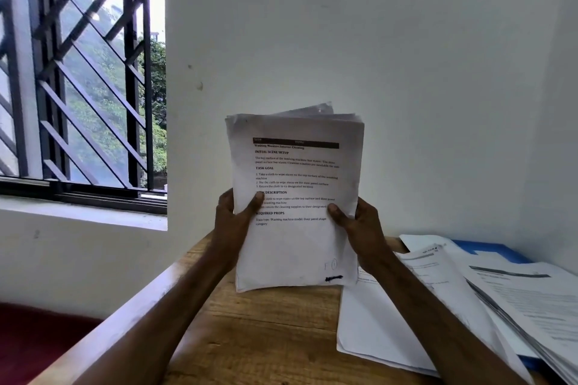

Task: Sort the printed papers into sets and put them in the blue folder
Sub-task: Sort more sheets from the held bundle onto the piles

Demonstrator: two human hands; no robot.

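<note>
Table [266,337] is nearest. On its right side are overlapping loose paper piles [516,297]: at least three, exact count unclear. Over mid-table there's one held stack [297,172], long axis upright, printed face to camera. Left hand [233,222] grips its left edge and right hand [364,230] its right edge, thumbs on front, fingers behind. One blue folder [500,251] lies right of both hands, mostly buried under the piles, near the wall. Right hand is nearer. My read: uncover the folder first.
</note>
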